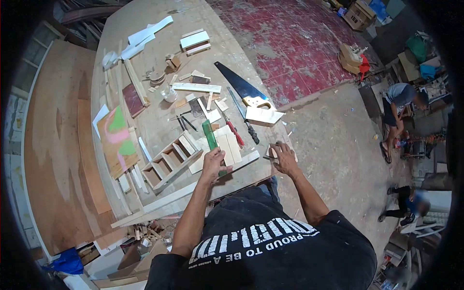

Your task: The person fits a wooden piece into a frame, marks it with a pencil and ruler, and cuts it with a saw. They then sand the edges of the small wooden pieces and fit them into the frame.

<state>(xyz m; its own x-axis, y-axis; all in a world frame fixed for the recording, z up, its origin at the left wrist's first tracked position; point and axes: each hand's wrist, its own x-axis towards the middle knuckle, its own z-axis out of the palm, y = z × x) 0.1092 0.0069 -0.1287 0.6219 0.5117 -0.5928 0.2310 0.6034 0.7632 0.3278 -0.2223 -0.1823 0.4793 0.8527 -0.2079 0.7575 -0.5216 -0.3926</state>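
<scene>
My left hand (212,165) is closed around the lower part of a long green strip (209,133), which looks like a ruler. The strip lies beside thin pale wood pieces (228,147). At the table's near right corner, my right hand (284,158) is bent over a small flat wood piece (293,146), with a slim dark stick (268,158) at its thumb. Between the hands stretches a long pale wood strip (246,161). Left of my left hand sits a wooden box with compartments (169,162).
Further up the table (193,14) lie a handsaw (241,87), a white-faced wood block (263,116), a red-handled tool (235,133), a jar (168,93) and a painted board (117,140). Two people (399,99) are on the right. Offcuts (150,232) lie below the near edge.
</scene>
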